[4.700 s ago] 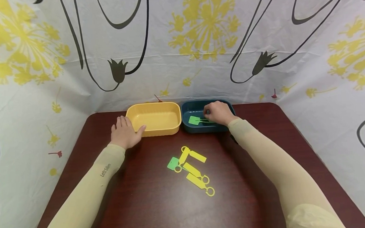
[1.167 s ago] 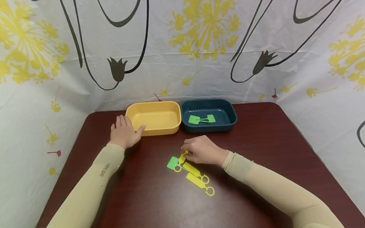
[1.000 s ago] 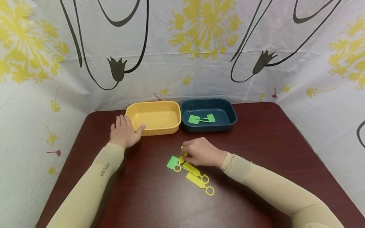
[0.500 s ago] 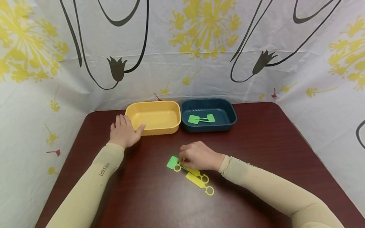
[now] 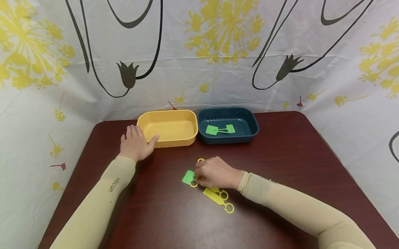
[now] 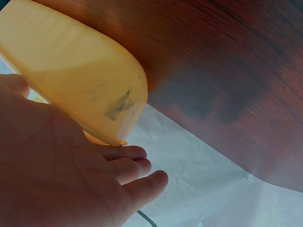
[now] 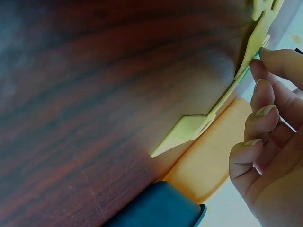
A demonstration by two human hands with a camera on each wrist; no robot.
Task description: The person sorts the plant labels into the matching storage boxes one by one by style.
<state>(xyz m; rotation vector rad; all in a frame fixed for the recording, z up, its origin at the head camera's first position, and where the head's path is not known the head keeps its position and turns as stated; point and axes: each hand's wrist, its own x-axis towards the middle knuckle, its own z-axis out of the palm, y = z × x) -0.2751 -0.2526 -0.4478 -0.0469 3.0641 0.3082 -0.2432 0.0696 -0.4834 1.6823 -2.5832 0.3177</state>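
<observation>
My left hand [image 5: 135, 144] rests with straight, spread fingers against the near left corner of a yellow plastic bin [image 5: 185, 142]; the left wrist view shows fingers along the bin's rim [image 6: 71, 112]. Over a small pile at mid-table, my right hand [image 5: 217, 173] has thumb and forefinger pinched together at a green strip [image 7: 246, 73], seen in the right wrist view. A flat green tag [image 5: 189, 177] lies just left of these fingertips. Several yellow tags with ring ends, one yellow tag [image 5: 213, 196] nearest the body, lie around and partly under the hand.
To the right of the yellow bin stands a dark blue bin [image 5: 247, 132] with green tags [image 5: 230, 129] inside. Both bins are at the back edge of the dark wooden table [image 5: 170, 220]. A white patterned cloth [image 5: 171, 85] hangs behind and along the sides.
From the blue bin my right hand came to the tag pile; over the last second it slid slightly left and nearer the body, uncovering a yellow ring. The left hand stayed put.
</observation>
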